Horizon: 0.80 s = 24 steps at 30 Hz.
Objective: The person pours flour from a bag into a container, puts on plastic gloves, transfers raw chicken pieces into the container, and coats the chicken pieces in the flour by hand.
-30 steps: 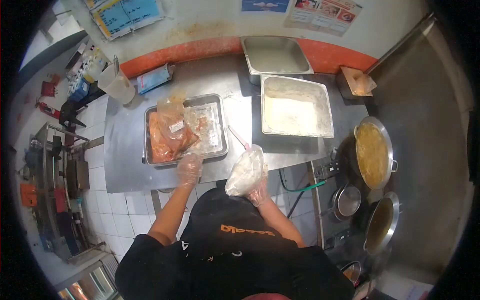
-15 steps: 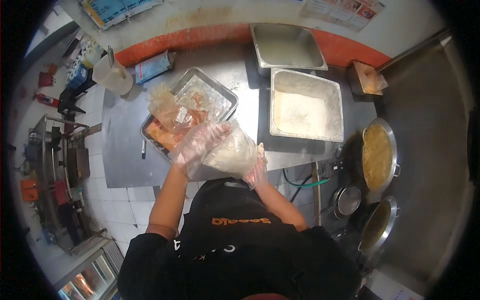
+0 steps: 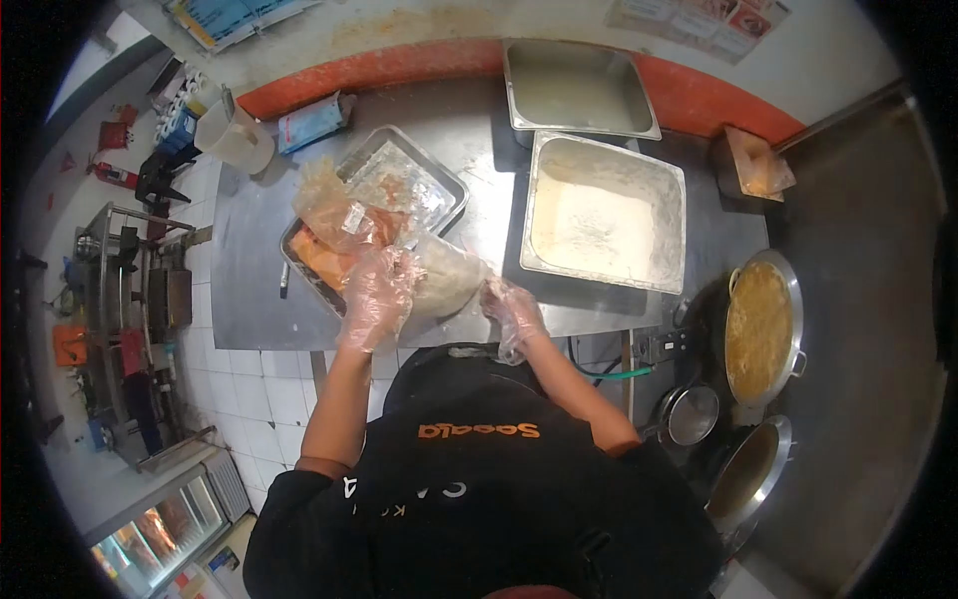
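Observation:
A clear plastic bag with pale, whitish contents [image 3: 446, 280] hangs between my two hands at the table's front edge. My left hand [image 3: 379, 295], in a clear plastic glove, is closed on the bag's left side. Gloved the same way, my right hand [image 3: 514, 314] pinches the bag's right end. Just beyond my left hand, an open clear bag with orange-red contents [image 3: 349, 220] lies on a metal tray [image 3: 461, 190]. The tray's bare part carries small orange crumbs. My fingertips are partly hidden by the gloves and plastic.
Right of the bag stands a steel pan of white powder [image 3: 604, 215], with a second deep pan [image 3: 579, 95] behind it. Two large pans [image 3: 763, 324] of yellowish liquid sit at the right. A jug [image 3: 235, 140], blue packet [image 3: 314, 122] and marker [image 3: 284, 280] are at the left.
My left hand has drawn back from over the bag to its left side. My right hand has shifted up slightly, and the whitish bag now looks stretched between both hands.

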Tool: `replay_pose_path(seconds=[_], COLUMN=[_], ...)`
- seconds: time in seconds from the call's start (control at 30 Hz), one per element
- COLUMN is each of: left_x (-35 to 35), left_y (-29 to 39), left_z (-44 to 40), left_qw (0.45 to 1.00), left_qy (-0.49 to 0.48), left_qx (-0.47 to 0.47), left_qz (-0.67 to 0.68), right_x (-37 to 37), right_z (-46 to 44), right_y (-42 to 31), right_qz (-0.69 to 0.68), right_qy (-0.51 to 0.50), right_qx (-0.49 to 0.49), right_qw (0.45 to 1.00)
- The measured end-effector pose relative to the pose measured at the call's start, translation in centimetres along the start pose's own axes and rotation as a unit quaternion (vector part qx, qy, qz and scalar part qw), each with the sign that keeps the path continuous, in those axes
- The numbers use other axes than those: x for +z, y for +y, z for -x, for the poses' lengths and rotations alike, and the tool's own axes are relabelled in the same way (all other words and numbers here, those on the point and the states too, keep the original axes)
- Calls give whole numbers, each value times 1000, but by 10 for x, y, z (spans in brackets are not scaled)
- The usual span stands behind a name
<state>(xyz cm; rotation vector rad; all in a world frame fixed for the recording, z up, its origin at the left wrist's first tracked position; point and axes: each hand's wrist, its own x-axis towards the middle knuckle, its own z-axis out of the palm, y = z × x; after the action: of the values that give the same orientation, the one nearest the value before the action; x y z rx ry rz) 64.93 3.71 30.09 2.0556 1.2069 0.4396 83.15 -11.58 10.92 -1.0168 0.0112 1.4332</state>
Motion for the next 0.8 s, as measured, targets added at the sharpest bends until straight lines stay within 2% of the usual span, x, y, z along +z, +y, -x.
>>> replay_pose_path(seconds=[0.03,0.07,0.1,0.13,0.2,0.33,0.4,0.47,0.53,0.6,0.67,0.7,0.73,0.77,0.8], left_x=[1,2,6,7,6,-6,-8,0,-3,-9,-17,-16,-11,-6,-3], left_y=[11,18,19,19,20,25,22,10,10,13,14,2,-20,-36,-41], left_z=[2,3,1,-4,-15,-26,-26,-27,-29,-26,-19,-18,-18,-20,-21], left_qw=[999,995,995,998,999,998,996,993,992,992,980,980,987,990,989], left_qy=[30,61,61,27,-7,-49,-67,25,30,34,21,22,46,71,74], left_qx=[32,64,63,33,4,12,10,23,11,-4,93,89,96,104,105], left_qz=[22,44,43,48,51,-29,-51,-114,-118,-122,-175,-177,-123,-69,-71], right_x=[-4,3,48,46,33,10,3,-17,-27,-2,15,24,41,64,82], right_z=[11,25,54,48,32,11,14,15,32,77,89,95,99,98,94], right_y=[-10,-24,-54,-52,-42,-36,-51,-60,-72,-103,-116,-123,-134,-147,-157], right_qz=[205,398,528,528,736,732,710,732,752,631,614,594,594,630,664], right_qy=[120,232,296,295,226,171,130,86,42,7,-9,-21,-24,-42,-59], right_qx=[-40,-78,-175,-173,-93,-68,-32,-36,-39,-53,-34,-15,-15,-15,-16], right_qw=[971,884,777,777,631,656,691,675,657,774,789,804,804,775,745])
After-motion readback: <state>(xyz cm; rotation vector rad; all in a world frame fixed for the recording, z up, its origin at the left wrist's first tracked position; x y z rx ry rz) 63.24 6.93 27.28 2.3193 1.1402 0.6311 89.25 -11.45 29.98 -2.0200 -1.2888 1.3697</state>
